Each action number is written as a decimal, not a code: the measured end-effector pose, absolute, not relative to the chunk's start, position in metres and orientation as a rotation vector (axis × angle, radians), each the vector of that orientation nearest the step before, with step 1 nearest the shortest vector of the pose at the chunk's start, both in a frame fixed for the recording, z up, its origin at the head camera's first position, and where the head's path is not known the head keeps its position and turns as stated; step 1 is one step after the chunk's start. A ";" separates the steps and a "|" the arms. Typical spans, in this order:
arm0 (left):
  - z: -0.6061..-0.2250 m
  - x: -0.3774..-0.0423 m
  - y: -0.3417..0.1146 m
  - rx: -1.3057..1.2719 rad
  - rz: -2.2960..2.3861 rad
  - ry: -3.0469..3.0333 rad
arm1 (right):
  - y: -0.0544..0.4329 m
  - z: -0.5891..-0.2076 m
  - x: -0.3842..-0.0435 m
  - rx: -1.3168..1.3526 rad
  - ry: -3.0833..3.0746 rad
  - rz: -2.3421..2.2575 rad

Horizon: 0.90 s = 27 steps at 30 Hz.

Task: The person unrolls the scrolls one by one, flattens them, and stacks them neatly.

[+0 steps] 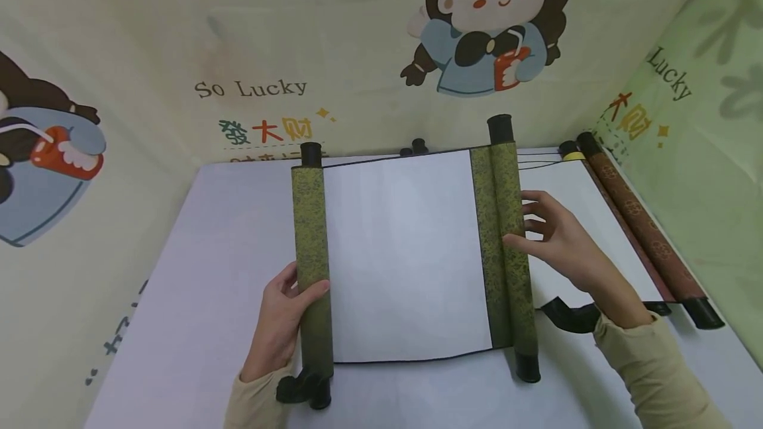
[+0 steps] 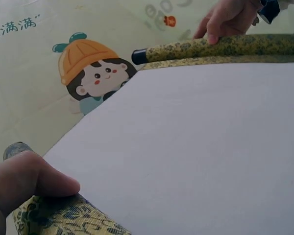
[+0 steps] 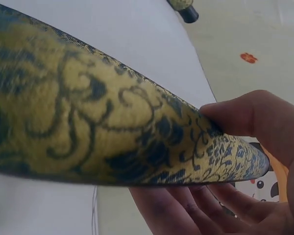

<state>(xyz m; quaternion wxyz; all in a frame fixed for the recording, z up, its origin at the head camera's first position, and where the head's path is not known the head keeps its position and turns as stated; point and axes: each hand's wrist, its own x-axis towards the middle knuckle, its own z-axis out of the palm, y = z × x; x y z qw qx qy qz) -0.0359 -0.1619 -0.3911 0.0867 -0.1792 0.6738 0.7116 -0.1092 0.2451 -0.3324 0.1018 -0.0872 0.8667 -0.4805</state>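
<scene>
A hanging scroll [image 1: 408, 257] with blank white paper is spread partly open, held up off the table between both hands. Round its left roll [image 1: 310, 224], covered in green-gold patterned cloth with black end knobs, my left hand [image 1: 277, 320] is curled, thumb in front. My right hand [image 1: 560, 237] pinches the matching right roll [image 1: 517, 296], its thumb on the near face and the fingers behind, as the right wrist view shows. A patterned cloth band [image 1: 491, 250] lies just inside that roll. From the left roll's lower end hangs a dark ribbon [image 1: 298, 388].
A second scroll with reddish-brown rolls [image 1: 652, 224] lies at the table's right side, its white paper [image 1: 590, 230] partly behind my right hand. Another dark ribbon [image 1: 572, 316] is below it. Cream printed cloth [image 1: 357, 51] walls the white table [image 1: 197, 296] at the back and sides.
</scene>
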 end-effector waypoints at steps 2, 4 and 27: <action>-0.392 -0.035 -0.166 -0.543 2.105 2.022 | 0.243 -0.334 -0.108 -0.264 2.558 -1.412; -0.393 -0.034 -0.170 -0.556 2.086 2.036 | 0.241 -0.336 -0.108 -0.270 2.559 -1.402; -0.390 -0.035 -0.184 -0.310 1.976 2.167 | 0.250 -0.340 -0.112 -0.195 2.586 -1.394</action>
